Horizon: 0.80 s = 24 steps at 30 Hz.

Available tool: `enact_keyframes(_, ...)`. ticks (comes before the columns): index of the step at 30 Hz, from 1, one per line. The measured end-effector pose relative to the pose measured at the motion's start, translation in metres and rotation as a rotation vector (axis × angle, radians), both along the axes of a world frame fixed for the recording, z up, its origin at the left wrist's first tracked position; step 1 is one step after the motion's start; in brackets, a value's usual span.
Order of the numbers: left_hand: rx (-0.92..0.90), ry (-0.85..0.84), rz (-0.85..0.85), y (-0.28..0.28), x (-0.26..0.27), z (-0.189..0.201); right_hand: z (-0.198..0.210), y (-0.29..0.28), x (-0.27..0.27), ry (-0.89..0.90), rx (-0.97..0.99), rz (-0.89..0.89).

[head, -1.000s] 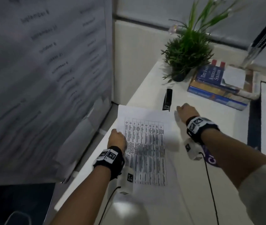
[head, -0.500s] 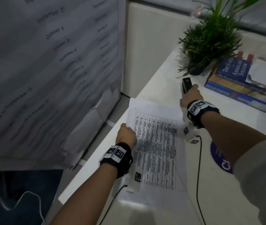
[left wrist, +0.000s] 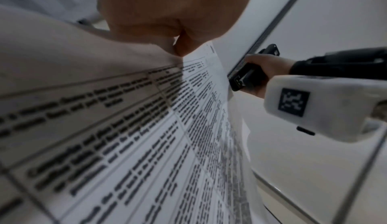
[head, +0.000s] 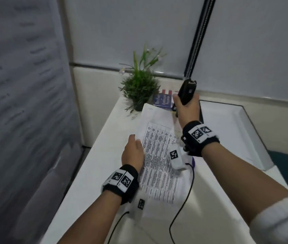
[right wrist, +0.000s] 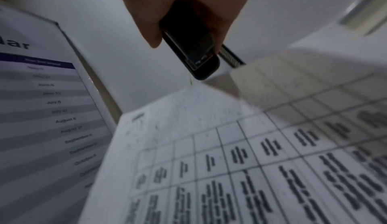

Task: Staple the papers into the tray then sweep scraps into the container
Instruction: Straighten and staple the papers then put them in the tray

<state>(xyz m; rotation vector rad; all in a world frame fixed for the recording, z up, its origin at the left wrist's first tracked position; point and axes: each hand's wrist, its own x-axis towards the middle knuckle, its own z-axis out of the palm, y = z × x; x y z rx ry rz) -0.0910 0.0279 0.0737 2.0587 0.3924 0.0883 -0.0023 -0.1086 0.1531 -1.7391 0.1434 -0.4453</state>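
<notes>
Printed white paper sheets (head: 159,155) gripped at left edge by left hand (head: 133,152), grip apparently pinched; black stapler (head: 187,91) clasped, raised, in right hand (head: 186,108).

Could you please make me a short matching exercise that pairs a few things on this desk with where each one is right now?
Things:
1. stapler
2. papers
3. potted plant
4. blue book

Places:
A. at the far end of the desk, beside the wall
B. gripped in the right hand, lifted off the desk
C. lying behind the papers' far edge
D. held at the left edge by the left hand

Pairs: 1-B, 2-D, 3-A, 4-C
</notes>
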Motion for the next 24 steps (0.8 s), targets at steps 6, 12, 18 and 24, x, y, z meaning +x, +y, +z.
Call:
enact_keyframes(6, -0.053, -0.18, -0.135, -0.062, -0.01, 0.022, 0.034, -0.043, -0.019, -0.026, -0.17, -0.079)
enact_keyframes(12, -0.186, -0.185, -0.112, -0.093, -0.016, 0.027, 0.037, -0.054, -0.015, 0.097, -0.37, -0.105)
enact_keyframes(18, -0.179, -0.156, -0.121, -0.098, -0.015, 0.016, 0.021, -0.058, 0.001, 0.153, -0.34, -0.088)
enact_keyframes(24, -0.053, -0.046, -0.034, -0.063, 0.008, -0.018, -0.024, -0.042, 0.045, 0.285, -0.414, 0.068)
